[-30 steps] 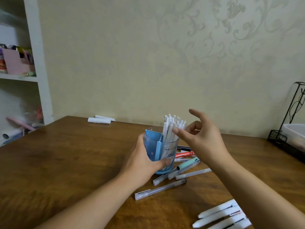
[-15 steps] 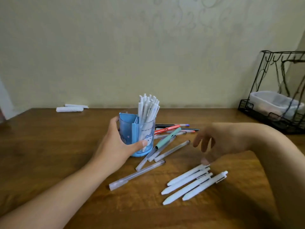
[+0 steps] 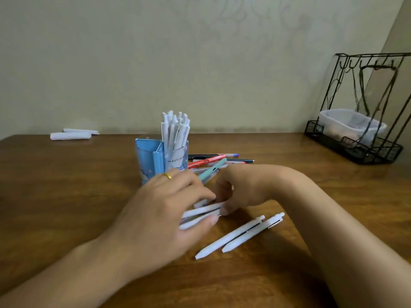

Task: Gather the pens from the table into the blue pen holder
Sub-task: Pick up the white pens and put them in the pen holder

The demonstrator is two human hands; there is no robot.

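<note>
The blue pen holder (image 3: 151,158) stands upright mid-table with several white pens (image 3: 175,130) in its clear compartment. In front of it, two white pens (image 3: 200,215) are pinched between my hands. My left hand (image 3: 169,207), wearing a gold ring, closes over their left ends. Fingers curled, my right hand (image 3: 240,187) grips their right ends. Two more white pens (image 3: 240,235) lie side by side on the wood nearer to me. Behind my hands a red pen (image 3: 206,161), a teal pen (image 3: 213,168) and several thin ones lie beside the holder, partly hidden.
A black wire rack (image 3: 355,150) holding a clear plastic tub (image 3: 347,125) stands at the table's far right. White rolled papers (image 3: 71,135) lie at the back left by the wall. My right forearm crosses the table's right front.
My left hand has let go of the pen holder and moved right onto the white pens. My right hand has dropped onto the same pens, and two of them have shifted left.
</note>
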